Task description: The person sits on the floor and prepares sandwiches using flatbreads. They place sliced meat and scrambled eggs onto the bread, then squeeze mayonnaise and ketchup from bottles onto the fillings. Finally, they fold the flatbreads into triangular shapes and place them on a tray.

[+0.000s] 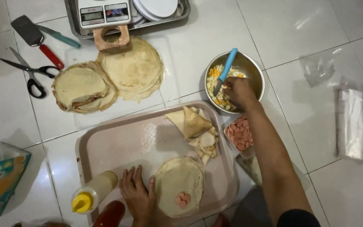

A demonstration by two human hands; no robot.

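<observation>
A: Crepe point(179, 185) flat on the pink tray point(118, 147), sausage slices on it; left hand point(137, 195) lies open beside it, fingers spread.

B: Right hand point(238, 91) is in the steel bowl point(255, 73), fingers pinching chopped egg by the blue-handled knife point(225, 69). Folded crepes point(196, 130) sit stacked behind.

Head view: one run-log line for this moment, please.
left hand: flat on pink tray beside crepe | right hand: in steel bowl, at chopped filling | sausage slices: on crepe
</observation>
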